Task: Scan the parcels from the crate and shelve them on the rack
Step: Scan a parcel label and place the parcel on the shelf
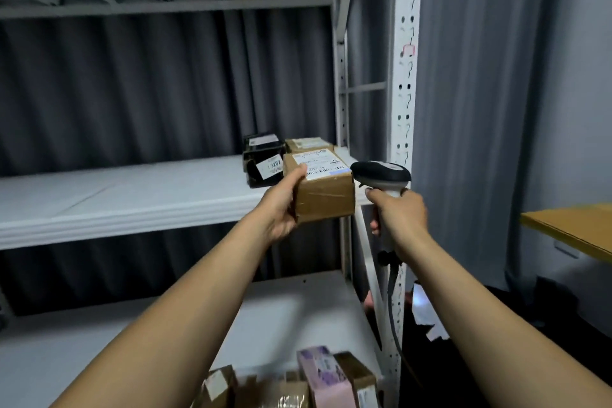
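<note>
A: Where's the cardboard parcel (324,195)?
B: At the rack's (132,195) middle shelf edge, at one o'clock of the left hand (281,205), which grips its left side.
A: And the barcode scanner (381,172)?
B: At the parcel's three o'clock, with the right hand (402,214) curled round the handle.

The parcel (323,190) is matt brown cardboard banded with glossy clear tape (326,199) and bearing a white paper label (318,162), the scanner (381,175) is smooth black-and-white plastic, the rack (404,76) is matt white-painted metal, and the curtain (132,86) is grey pleated cloth.
</note>
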`<state>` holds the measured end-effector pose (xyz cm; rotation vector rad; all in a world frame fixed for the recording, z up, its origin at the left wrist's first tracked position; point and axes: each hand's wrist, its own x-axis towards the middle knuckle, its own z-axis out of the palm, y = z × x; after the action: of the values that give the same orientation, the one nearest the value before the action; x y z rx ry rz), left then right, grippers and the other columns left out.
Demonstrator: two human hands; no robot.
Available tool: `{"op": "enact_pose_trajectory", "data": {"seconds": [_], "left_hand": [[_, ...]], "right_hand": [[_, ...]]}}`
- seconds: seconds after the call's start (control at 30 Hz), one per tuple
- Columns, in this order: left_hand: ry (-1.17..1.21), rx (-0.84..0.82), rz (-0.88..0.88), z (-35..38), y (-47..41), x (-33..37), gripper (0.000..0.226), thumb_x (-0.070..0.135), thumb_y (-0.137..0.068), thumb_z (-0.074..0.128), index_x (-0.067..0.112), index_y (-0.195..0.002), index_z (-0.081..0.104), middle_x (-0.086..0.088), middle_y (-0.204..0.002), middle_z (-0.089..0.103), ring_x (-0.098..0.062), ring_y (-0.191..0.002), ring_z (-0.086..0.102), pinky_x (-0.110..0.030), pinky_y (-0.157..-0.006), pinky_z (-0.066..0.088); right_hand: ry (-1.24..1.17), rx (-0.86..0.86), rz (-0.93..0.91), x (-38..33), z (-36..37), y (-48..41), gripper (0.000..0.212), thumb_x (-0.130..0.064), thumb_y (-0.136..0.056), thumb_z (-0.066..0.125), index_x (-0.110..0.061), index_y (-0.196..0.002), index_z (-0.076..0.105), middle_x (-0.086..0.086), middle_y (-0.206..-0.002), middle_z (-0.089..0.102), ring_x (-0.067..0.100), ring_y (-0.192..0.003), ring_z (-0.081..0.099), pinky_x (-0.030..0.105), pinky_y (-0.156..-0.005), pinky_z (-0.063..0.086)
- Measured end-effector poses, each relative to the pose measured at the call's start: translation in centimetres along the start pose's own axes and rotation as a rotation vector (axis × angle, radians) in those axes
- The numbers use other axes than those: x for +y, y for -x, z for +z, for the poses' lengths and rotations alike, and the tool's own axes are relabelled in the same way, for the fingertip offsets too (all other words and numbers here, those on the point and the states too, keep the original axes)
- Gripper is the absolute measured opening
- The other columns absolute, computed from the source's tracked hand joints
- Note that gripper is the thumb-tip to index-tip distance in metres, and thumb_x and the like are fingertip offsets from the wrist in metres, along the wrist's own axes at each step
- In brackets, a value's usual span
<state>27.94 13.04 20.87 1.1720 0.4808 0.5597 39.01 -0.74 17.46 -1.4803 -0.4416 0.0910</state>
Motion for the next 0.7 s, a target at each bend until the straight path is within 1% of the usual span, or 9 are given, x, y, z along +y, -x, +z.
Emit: {"op": "enact_pose_trajectory", "data": {"seconds": [0.07, 0.17, 0.23, 0.33, 0.43, 0.47, 0.53, 0.6, 0.7], "left_hand": [[-0.060, -0.013, 0.046, 0.4, -1.8, 0.2, 0.022, 0.030, -0.091, 0.065, 0.014, -0.106, 0.065, 0.000, -0.077, 0.075, -0.012, -0.066, 0.071, -0.032, -0.062, 0.060], [-0.213, 0.006, 0.140, 0.5, -4.4, -0.1, 0.036, 0.021, -0.086, 0.071, 0.012, -0.120, 0.063, -0.005, -0.110, 0.072, -0.014, -0.090, 0.069, -0.034, -0.085, 0.057], [-0.364, 0.093, 0.209, 0.4, -5.4, -0.3, 0.038, 0.028, -0.083, 0.076, 0.016, -0.116, 0.063, -0.005, -0.118, 0.069, -0.017, -0.101, 0.066, -0.039, -0.097, 0.052], [-0.791, 0.292, 0.362, 0.2, -5.9, -0.5, 0.052, 0.048, -0.080, 0.073, 0.020, -0.121, 0.060, 0.000, -0.121, 0.067, -0.020, -0.109, 0.062, -0.036, -0.095, 0.051], [-1.191, 0.427, 0.636, -0.3, -6.0, -0.8, 0.075, 0.047, -0.082, 0.070, 0.020, -0.144, 0.037, -0.005, -0.138, 0.052, -0.026, -0.126, 0.048, -0.035, -0.099, 0.041], [-1.260, 0.416, 0.735, -0.4, -6.1, -0.8, 0.077, 0.045, -0.083, 0.070, 0.022, -0.147, 0.033, -0.006, -0.143, 0.045, -0.026, -0.131, 0.041, -0.035, -0.103, 0.037], [-1.400, 0.340, 0.862, -0.3, -6.7, -0.7, 0.069, 0.044, -0.087, 0.066, 0.024, -0.146, 0.037, -0.003, -0.148, 0.038, -0.023, -0.136, 0.033, -0.033, -0.108, 0.031], [-1.531, 0.294, 0.903, -0.1, -7.7, -0.3, 0.059, 0.046, -0.091, 0.060, 0.022, -0.142, 0.045, -0.001, -0.146, 0.042, -0.022, -0.134, 0.034, -0.029, -0.108, 0.029], [-1.655, 0.306, 0.905, 0.4, -9.3, 0.5, 0.056, 0.049, -0.093, 0.054, 0.021, -0.140, 0.046, -0.001, -0.141, 0.047, -0.023, -0.130, 0.039, -0.030, -0.107, 0.028]], "right_hand": [[0.015, 0.007, 0.003, 0.2, 0.5, -1.8, 0.016, -0.022, -0.081, 0.070, -0.010, -0.076, 0.061, 0.005, -0.053, 0.057, 0.018, -0.037, 0.053, 0.028, -0.047, 0.048], [-0.016, 0.005, 0.014, 0.3, 1.2, -4.1, 0.016, -0.021, -0.079, 0.070, -0.009, -0.077, 0.060, 0.006, -0.054, 0.056, 0.020, -0.037, 0.050, 0.028, -0.046, 0.044], [-0.023, -0.001, 0.020, 0.3, 1.6, -5.3, 0.017, -0.022, -0.079, 0.070, -0.009, -0.080, 0.061, 0.007, -0.057, 0.058, 0.021, -0.038, 0.050, 0.028, -0.048, 0.044], [-0.013, -0.012, 0.027, 0.5, 1.8, -6.0, 0.016, -0.021, -0.079, 0.071, -0.009, -0.079, 0.061, 0.007, -0.058, 0.058, 0.021, -0.038, 0.050, 0.029, -0.049, 0.044], [0.037, -0.025, 0.021, 0.8, 1.5, -6.2, 0.017, -0.021, -0.080, 0.072, -0.009, -0.078, 0.061, 0.007, -0.059, 0.059, 0.020, -0.038, 0.050, 0.027, -0.046, 0.044], [0.055, -0.021, 0.017, 0.8, 1.3, -6.3, 0.017, -0.022, -0.080, 0.072, -0.008, -0.079, 0.061, 0.008, -0.060, 0.059, 0.020, -0.037, 0.050, 0.026, -0.044, 0.044], [0.089, -0.002, 0.002, 0.4, 1.0, -6.6, 0.017, -0.021, -0.080, 0.071, -0.007, -0.079, 0.062, 0.009, -0.062, 0.061, 0.020, -0.037, 0.050, 0.025, -0.043, 0.043], [0.124, 0.004, -0.022, -0.2, 0.7, -7.0, 0.015, -0.020, -0.080, 0.071, -0.008, -0.076, 0.063, 0.010, -0.065, 0.064, 0.020, -0.038, 0.052, 0.024, -0.042, 0.043], [0.168, 0.001, -0.050, -0.7, 0.7, -7.7, 0.012, -0.019, -0.080, 0.070, -0.009, -0.075, 0.064, 0.010, -0.066, 0.065, 0.020, -0.039, 0.053, 0.023, -0.041, 0.042]]}}
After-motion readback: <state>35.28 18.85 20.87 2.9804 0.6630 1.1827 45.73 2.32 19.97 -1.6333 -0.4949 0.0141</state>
